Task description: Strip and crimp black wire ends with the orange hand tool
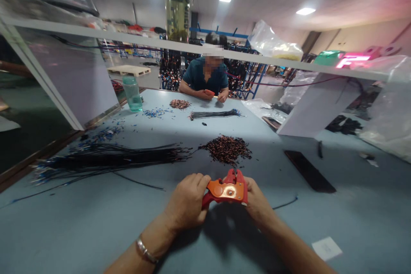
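My left hand point(189, 199) is closed around the handles of an orange and red wire stripper point(226, 191). At its jaw end is my right hand point(255, 199), fingers curled in and partly hidden behind the tool. A thin black wire point(285, 204) with a blue tip comes out past my right wrist and appears to be held in that hand; the grip itself is hidden. Just beyond the tool lies a pile of short black pieces with coppery ends point(227, 150). To the left stretches a thick bundle of black wires point(112, 157) with blue-tipped ends.
A dark phone point(310, 171) and a white paper slip point(326, 248) lie to the right. Farther back are a smaller wire bundle point(216, 114), a copper-coloured heap point(180, 104) and a green bottle point(132, 94). A shelf point(144, 43) spans the table; a person point(205, 75) sits opposite.
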`<state>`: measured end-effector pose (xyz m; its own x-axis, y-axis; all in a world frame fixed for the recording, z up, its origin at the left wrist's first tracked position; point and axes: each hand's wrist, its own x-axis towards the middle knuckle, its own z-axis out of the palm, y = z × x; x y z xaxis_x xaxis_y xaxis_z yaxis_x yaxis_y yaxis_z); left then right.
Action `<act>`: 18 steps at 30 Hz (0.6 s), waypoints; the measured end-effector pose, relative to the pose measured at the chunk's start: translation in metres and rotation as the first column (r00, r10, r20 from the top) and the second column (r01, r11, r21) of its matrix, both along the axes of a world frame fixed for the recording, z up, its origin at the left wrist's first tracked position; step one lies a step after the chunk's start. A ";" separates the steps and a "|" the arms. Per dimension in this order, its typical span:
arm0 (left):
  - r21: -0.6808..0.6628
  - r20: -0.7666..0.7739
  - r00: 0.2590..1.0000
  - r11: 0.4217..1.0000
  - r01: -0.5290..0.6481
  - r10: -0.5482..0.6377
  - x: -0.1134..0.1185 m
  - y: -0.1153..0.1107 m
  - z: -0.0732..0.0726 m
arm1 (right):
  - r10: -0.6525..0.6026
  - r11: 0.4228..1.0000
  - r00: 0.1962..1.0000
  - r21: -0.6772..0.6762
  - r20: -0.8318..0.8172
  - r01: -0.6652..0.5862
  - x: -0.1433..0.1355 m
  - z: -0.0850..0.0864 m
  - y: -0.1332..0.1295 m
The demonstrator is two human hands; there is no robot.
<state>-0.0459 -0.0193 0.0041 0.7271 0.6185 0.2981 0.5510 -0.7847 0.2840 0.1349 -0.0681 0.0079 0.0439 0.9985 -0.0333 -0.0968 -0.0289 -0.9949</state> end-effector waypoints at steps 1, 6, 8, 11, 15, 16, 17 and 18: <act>-0.003 -0.001 1.000 1.000 -0.003 0.003 0.000 0.000 0.000 | 0.001 1.000 1.000 -0.002 -0.004 -0.002 0.000 -0.001 0.000; -0.043 -0.011 1.000 0.999 -0.014 0.013 -0.001 0.000 -0.002 | -0.005 1.000 1.000 -0.022 -0.012 0.004 0.000 -0.001 0.000; -0.046 -0.021 1.000 0.999 -0.019 0.018 -0.002 0.001 -0.001 | -0.005 1.000 1.000 -0.009 -0.011 0.005 0.000 0.000 0.001; -0.040 -0.038 0.999 0.999 -0.024 0.023 -0.001 0.002 0.000 | -0.006 1.000 1.000 0.011 -0.009 0.006 0.000 -0.001 0.002; -0.026 -0.063 0.997 0.999 -0.044 0.042 -0.002 0.001 0.000 | -0.011 1.000 1.000 0.009 0.003 0.011 0.000 -0.005 0.002; -0.020 -0.068 0.997 0.999 -0.049 0.047 -0.002 0.000 0.000 | -0.008 1.000 1.000 0.008 0.008 0.008 0.000 -0.005 0.002; -0.014 -0.073 0.996 0.998 -0.053 0.052 -0.002 0.000 0.000 | -0.005 1.000 1.000 0.007 0.011 0.005 0.000 -0.005 0.002; -0.009 -0.078 0.995 0.998 -0.057 0.057 -0.002 0.000 -0.001 | -0.004 1.000 1.000 0.008 0.014 0.004 0.001 -0.006 0.002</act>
<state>-0.0479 -0.0195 0.0035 0.7113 0.6625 0.2349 0.6155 -0.7484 0.2470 0.1354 -0.0664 0.0023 0.0479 0.9985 -0.0249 -0.0834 -0.0209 -0.9963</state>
